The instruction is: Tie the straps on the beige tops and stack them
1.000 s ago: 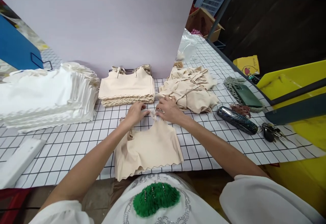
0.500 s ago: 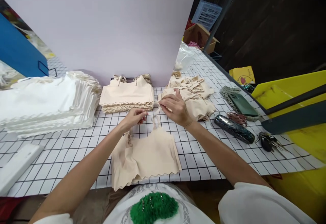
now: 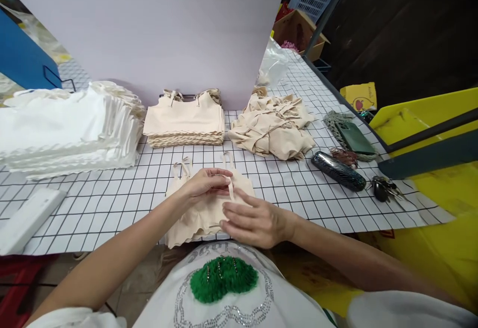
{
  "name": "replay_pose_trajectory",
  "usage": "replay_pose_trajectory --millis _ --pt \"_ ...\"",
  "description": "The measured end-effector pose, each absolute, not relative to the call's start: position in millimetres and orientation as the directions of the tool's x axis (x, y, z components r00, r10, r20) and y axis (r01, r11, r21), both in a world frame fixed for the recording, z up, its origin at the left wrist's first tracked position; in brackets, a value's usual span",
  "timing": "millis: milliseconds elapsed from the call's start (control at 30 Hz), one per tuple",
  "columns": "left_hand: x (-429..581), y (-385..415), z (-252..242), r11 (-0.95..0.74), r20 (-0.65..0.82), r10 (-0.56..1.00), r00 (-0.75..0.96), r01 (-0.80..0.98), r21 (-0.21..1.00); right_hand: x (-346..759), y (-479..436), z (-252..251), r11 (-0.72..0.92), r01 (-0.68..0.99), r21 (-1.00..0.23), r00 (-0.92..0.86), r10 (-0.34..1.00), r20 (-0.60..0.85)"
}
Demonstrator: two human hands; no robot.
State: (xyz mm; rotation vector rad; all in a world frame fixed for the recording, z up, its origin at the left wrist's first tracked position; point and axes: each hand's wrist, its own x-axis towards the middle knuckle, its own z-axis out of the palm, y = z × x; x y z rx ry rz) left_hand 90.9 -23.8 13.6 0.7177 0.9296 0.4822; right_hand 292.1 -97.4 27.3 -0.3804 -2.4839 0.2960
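A beige camisole top (image 3: 197,218) with thin shoulder straps lies on the table edge in front of me. My left hand (image 3: 211,183) is above it, thumb and fingertips pinched on a narrow beige strap (image 3: 231,188). The strap hangs from those fingertips toward my right hand (image 3: 254,218). The right fingers are stretched out and slightly apart over the right half of the top, close to the strap's lower end. My hands cover much of the camisole's middle.
Behind the top are a neat stack of beige tops (image 3: 184,121) and a loose beige heap (image 3: 274,126). White garments (image 3: 70,129) are piled left, near a white box-like object (image 3: 32,221). At right lie a dark case (image 3: 338,171), a phone (image 3: 354,139) and keys (image 3: 386,188).
Both hands have come down and nearer my body, over the camisole. The left hand now pinches the strap, while the right hand has left its raised spot by the heap. The view has tilted slightly.
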Motion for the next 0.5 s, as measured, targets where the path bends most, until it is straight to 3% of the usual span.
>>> replay_pose_trajectory --millis 100,167,200,267,333,500 --pt "91.0 -26.8 11.1 0.616 -0.507 0.727 0.463 -0.114 0.780 300.2 -93.6 13.4 0.713 0.429 -0.554 -0.534 0.695 0.482" --pt "92.9 -26.7 10.9 0.573 -0.477 0.768 0.428 -0.124 0.810 300.1 -81.5 8.4 0.387 0.452 -0.804 -0.354 0.905 0.237" --pt "94.4 -26.4 11.4 0.553 -0.464 0.784 0.412 -0.125 0.824 298.4 -74.2 6.8 0.204 0.404 -0.892 -0.319 0.945 0.071" --pt "97.7 -26.0 13.2 0.524 -0.449 0.809 0.379 -0.119 0.843 293.5 -60.4 4.4 -0.112 0.264 -0.958 -0.358 0.911 -0.205" --pt "99.7 -25.6 15.1 0.509 -0.444 0.823 0.353 -0.113 0.853 289.5 -51.5 2.5 -0.290 0.165 -0.943 -0.425 0.841 -0.334" --pt "97.3 -20.6 10.4 0.485 -0.428 0.854 0.295 -0.155 0.861 291.5 -58.6 5.6 -0.337 0.248 -0.908 -0.621 0.664 -0.416"
